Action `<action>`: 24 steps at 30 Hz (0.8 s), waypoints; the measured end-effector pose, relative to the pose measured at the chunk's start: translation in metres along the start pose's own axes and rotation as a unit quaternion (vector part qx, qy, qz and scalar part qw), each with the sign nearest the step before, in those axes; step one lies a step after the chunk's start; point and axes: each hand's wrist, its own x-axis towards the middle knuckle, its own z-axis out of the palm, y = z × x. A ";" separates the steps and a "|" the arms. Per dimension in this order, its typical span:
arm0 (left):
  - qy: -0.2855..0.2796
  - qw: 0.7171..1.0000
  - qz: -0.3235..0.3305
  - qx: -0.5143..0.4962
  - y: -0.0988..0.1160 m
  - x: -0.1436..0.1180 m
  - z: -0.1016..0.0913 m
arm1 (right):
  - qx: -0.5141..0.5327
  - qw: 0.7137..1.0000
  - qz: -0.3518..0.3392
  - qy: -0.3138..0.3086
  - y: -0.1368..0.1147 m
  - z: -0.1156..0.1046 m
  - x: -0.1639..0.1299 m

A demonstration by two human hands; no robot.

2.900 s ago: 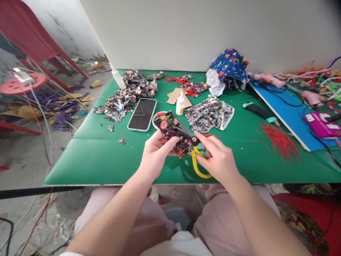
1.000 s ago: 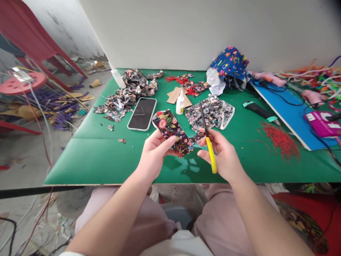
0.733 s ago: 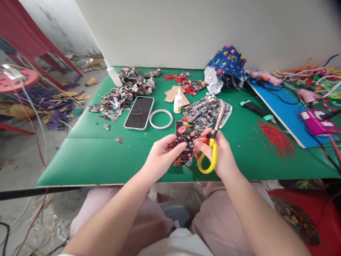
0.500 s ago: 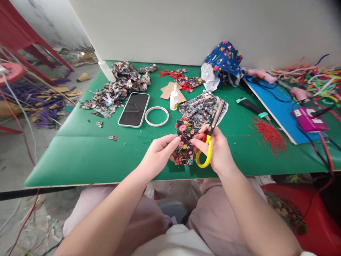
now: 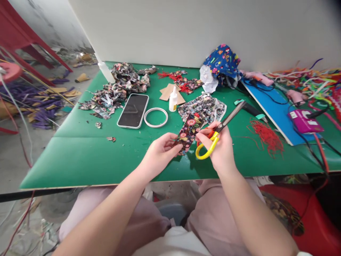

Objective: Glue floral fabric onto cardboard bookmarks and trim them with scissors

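A small dark piece covered in floral fabric point(image 5: 191, 128) is tilted between my two hands, above the front of the table. My left hand point(image 5: 161, 151) pinches its lower left part between thumb and fingers. My right hand point(image 5: 223, 151) is closed on scissors point(image 5: 215, 140) with yellow and orange-red handles, their blades pointing up and right. The right fingertips also touch the right edge of the floral piece. Behind it lies a paler floral cloth point(image 5: 198, 106), partly covered by the piece.
On the green table point(image 5: 87, 156) are a phone point(image 5: 133, 111), a white ring point(image 5: 146, 122), a small white bottle point(image 5: 173, 101), brown card pieces point(image 5: 165, 93) and fabric scraps point(image 5: 125, 80). To the right lie a cutter point(image 5: 249, 109), red threads point(image 5: 268, 137) and a blue board point(image 5: 266, 106).
The floral piece has turned from upright to tilted, its top now leaning right. The scissors in my right hand have swung so the blades point further right.
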 end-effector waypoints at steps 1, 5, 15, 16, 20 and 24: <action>0.027 0.999 0.023 0.028 0.001 0.000 -0.004 | -0.008 1.000 -0.016 0.009 0.000 -0.003 0.002; 0.070 0.992 0.066 0.083 0.011 -0.001 -0.020 | -0.029 0.999 -0.040 0.022 -0.004 -0.014 0.008; 0.151 0.970 0.054 -0.181 0.013 0.000 -0.013 | 0.030 0.988 0.114 -0.104 -0.008 0.002 -0.007; 0.153 0.962 0.057 -0.219 0.011 0.000 -0.009 | 0.044 0.988 0.117 -0.092 -0.007 0.004 -0.007; 0.080 0.968 0.020 -0.236 0.003 -0.002 0.009 | 0.040 0.992 0.103 -0.063 -0.004 0.008 -0.009; 0.103 0.956 0.032 -0.272 0.003 -0.002 0.012 | -0.026 0.995 0.047 -0.082 -0.004 0.005 -0.010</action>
